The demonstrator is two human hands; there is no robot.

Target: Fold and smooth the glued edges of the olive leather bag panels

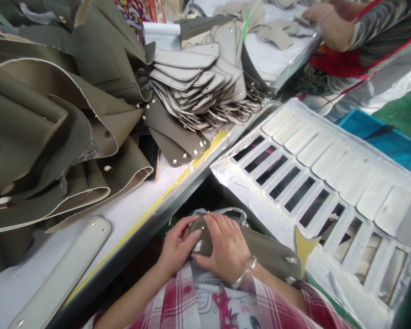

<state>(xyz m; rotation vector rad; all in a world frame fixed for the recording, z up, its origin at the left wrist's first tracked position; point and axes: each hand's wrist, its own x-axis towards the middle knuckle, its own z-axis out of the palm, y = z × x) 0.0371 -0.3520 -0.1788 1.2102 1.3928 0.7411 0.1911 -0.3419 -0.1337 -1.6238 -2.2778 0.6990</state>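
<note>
Left hand: thumb and fingers, as we see them, pinch the near end of the strap.
Right hand: gripping the same end, fingers over its top.
Strap: olive; we find it above the lap, between table and rack, its far end reaching right, beside a yellow scrap.
Table: we note olive panels, a pale strap and a pale stack.
Rack: pale pieces overlapping in a row.
</note>
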